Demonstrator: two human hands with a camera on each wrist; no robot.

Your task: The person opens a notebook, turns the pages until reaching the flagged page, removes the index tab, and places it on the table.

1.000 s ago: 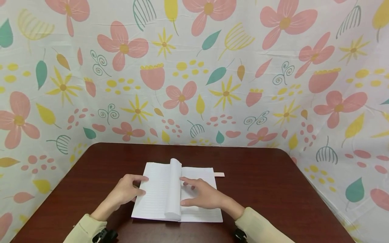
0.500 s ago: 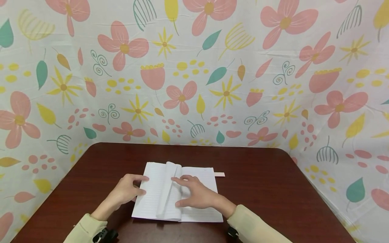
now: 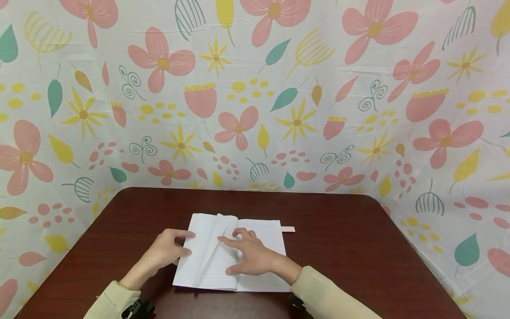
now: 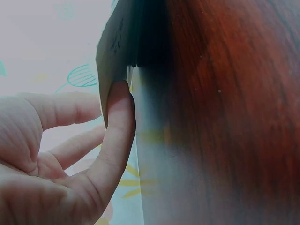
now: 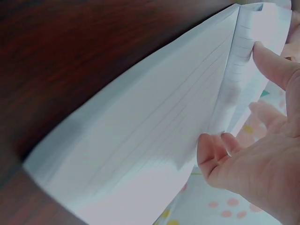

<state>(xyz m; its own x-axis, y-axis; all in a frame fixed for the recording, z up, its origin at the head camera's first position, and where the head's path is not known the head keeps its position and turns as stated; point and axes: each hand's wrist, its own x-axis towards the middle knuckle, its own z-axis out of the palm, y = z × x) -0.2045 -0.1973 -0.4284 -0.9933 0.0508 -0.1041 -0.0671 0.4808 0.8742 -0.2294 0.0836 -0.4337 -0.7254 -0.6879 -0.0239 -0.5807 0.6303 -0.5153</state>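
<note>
An open notebook (image 3: 260, 283) with white lined pages lies on the brown table. At its left edge my left hand (image 3: 164, 249) grips the notebook, thumb and forefinger over the page; in the left wrist view, a finger (image 4: 119, 117) lies against the cover's outer side. A loose page (image 3: 210, 252) curls over to the left of the spine. My right hand (image 3: 255, 254) is spread over the middle, its forefinger and thumb reaching onto this turned page. Seen from the right wrist, the curled page (image 5: 232, 79) stands by the thumb (image 5: 272, 63).
A pale strip (image 3: 288, 229) sticks out from the notebook's right side. The dark brown table (image 3: 338, 248) extends around the notebook. Behind and beside it hangs a white cloth (image 3: 255, 88) printed with flowers and leaves.
My right hand has moved left across the spine, and the curled page has swung left and flattened down. The left hand has stayed in place on the notebook's left edge.
</note>
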